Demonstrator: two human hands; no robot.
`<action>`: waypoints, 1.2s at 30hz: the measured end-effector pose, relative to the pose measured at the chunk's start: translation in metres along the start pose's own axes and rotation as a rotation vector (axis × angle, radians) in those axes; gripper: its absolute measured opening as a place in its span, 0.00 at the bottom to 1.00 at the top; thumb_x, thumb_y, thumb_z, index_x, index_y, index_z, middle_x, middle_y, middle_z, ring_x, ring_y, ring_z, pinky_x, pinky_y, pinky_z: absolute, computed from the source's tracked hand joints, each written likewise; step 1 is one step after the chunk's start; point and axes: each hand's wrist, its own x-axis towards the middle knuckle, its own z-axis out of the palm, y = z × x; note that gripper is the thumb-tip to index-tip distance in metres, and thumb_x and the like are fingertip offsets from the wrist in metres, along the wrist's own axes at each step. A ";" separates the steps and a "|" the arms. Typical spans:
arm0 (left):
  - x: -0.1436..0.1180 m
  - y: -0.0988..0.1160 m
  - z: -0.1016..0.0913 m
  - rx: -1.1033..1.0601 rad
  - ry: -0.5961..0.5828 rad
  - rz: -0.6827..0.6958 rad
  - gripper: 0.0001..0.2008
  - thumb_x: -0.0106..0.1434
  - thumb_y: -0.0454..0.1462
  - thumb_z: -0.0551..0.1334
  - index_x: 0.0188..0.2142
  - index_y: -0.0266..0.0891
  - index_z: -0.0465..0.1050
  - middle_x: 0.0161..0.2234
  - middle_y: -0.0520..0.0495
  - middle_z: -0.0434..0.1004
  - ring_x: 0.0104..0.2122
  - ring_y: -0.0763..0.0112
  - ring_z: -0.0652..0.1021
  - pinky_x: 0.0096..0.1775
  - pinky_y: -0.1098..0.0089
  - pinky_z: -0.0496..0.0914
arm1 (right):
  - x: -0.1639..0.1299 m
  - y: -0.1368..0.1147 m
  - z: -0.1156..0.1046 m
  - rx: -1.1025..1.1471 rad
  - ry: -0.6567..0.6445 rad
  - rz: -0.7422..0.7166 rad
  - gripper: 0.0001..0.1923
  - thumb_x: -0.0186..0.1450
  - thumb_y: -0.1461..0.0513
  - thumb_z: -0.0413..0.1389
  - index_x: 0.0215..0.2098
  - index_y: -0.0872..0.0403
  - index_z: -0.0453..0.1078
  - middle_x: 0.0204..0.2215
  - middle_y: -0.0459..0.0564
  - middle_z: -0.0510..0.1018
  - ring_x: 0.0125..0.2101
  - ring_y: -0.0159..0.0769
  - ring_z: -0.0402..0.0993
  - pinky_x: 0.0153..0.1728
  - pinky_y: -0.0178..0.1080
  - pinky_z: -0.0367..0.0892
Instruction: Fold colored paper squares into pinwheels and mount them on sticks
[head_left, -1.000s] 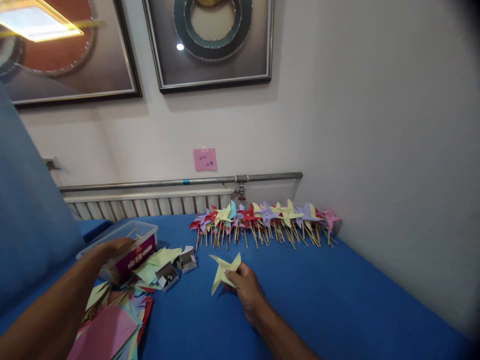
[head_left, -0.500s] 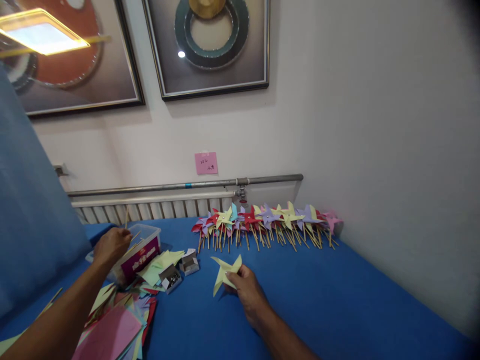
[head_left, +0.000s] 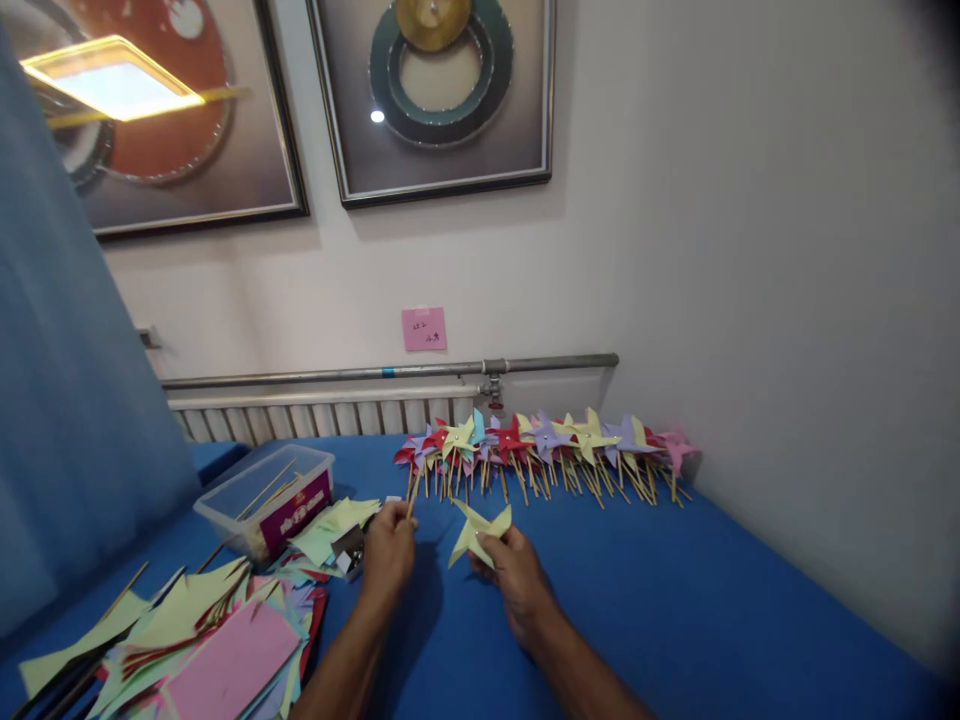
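My right hand point(head_left: 517, 580) pinches a pale yellow paper pinwheel head point(head_left: 480, 528), thumb near the pin at its middle. No stick shows on it. Left of it, my left hand point(head_left: 390, 550) is closed around a thin wooden stick point(head_left: 412, 492) that points up from the fingers. A small box of metal pins point(head_left: 349, 552) lies just left of my left hand, partly hidden by it. Farther left stands a clear plastic tub point(head_left: 225, 505) with a purple label and a few sticks inside.
Finished pinwheels point(head_left: 547, 440) on sticks lie in a row along the back of the blue cloth point(head_left: 645, 620). Stacks of coloured paper point(head_left: 232, 650) cover the front left. A blue curtain point(head_left: 82, 400) hangs at left; a pipe point(head_left: 337, 376) and radiator run along the wall.
My left hand has come out of the plastic tub and moved right with a stick, close to the pinwheel head. My right hand still holds the pinwheel head. The view has shifted slightly.
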 end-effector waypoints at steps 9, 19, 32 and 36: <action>-0.012 -0.014 0.007 0.098 -0.221 0.111 0.11 0.64 0.37 0.52 0.27 0.40 0.68 0.19 0.55 0.66 0.22 0.71 0.67 0.28 0.72 0.58 | 0.006 0.004 0.002 0.016 0.038 0.026 0.13 0.47 0.61 0.68 0.31 0.54 0.75 0.26 0.46 0.81 0.24 0.35 0.76 0.29 0.37 0.72; -0.014 -0.017 0.015 0.173 -0.253 0.024 0.12 0.64 0.36 0.54 0.24 0.40 0.65 0.18 0.54 0.66 0.21 0.73 0.66 0.26 0.72 0.56 | 0.000 -0.002 0.002 -0.019 -0.012 0.025 0.13 0.48 0.60 0.68 0.32 0.54 0.76 0.26 0.46 0.81 0.25 0.36 0.76 0.30 0.37 0.70; -0.018 -0.013 0.011 0.372 -0.391 0.032 0.14 0.65 0.36 0.56 0.22 0.39 0.67 0.20 0.54 0.67 0.24 0.72 0.68 0.28 0.71 0.54 | 0.000 -0.002 0.001 0.034 0.037 0.087 0.20 0.44 0.58 0.73 0.33 0.53 0.74 0.25 0.44 0.80 0.27 0.36 0.76 0.32 0.37 0.71; -0.019 -0.010 0.011 0.341 -0.399 0.035 0.12 0.64 0.35 0.56 0.24 0.39 0.68 0.20 0.54 0.66 0.24 0.72 0.68 0.28 0.72 0.55 | 0.001 -0.003 -0.001 0.052 0.042 0.101 0.22 0.43 0.58 0.74 0.34 0.54 0.74 0.27 0.45 0.81 0.29 0.36 0.78 0.33 0.37 0.72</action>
